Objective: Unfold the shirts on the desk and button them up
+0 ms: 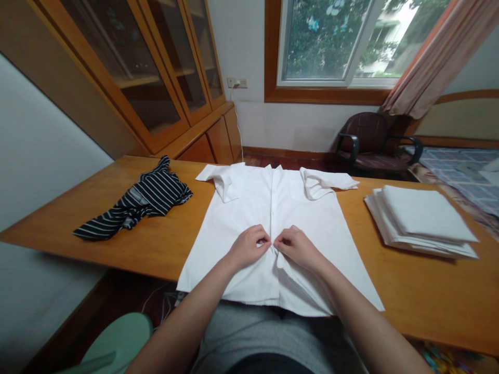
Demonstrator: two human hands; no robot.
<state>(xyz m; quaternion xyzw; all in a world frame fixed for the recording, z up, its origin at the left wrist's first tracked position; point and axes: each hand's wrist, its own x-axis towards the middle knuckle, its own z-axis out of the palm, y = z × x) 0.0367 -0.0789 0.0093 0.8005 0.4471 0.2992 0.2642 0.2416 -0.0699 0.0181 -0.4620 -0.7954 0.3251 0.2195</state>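
A white shirt (241, 218) lies front side up on the wooden table, its collar toward the far edge and its hem over the near edge. Both hands meet at the front placket, below the middle of the shirt. My left hand (250, 245) pinches the fabric from the left, thumb and forefinger together. From the right, my right hand (296, 246) pinches the placket edge, its fingertips nearly touching the left ones. Below them the two front panels part a little and the right one is creased. Any button between the fingertips is too small to make out.
On the wooden table (187, 234), a black striped garment (156, 192) lies crumpled at the left. A stack of folded white cloths (424, 215) sits at the right. Beyond are a cabinet (167, 93) and a chair (368, 140); a green stool (120, 340) stands below left.
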